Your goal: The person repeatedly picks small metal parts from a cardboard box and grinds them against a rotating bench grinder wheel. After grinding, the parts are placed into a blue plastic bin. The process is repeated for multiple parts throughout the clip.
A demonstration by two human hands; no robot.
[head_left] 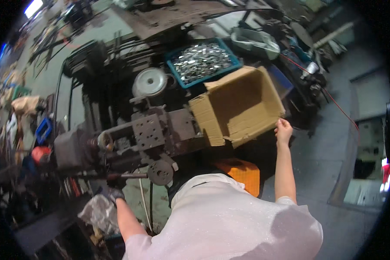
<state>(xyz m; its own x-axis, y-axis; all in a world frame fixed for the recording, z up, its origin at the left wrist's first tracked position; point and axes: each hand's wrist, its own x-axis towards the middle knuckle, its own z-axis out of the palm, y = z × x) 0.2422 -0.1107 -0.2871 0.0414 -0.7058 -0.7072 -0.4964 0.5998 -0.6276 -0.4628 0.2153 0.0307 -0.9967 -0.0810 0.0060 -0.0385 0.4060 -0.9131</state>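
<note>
My right hand is closed on the near right corner of an open cardboard box. The box is tilted, with one flap folded out to the left, and no contents show inside it. My left hand looks dark, as if gloved, and is low on the left beside a translucent plastic bag. Its fingers are too dark and blurred to make out, so whether it grips the bag does not show. Left of the box is a dark metal machine with a drilled plate and a round handwheel.
Beyond the box, a teal tray holds many small shiny metal pieces. A round metal disc lies left of it, and a pale sack behind. An orange plastic stool stands by my body. A red cord runs along the right.
</note>
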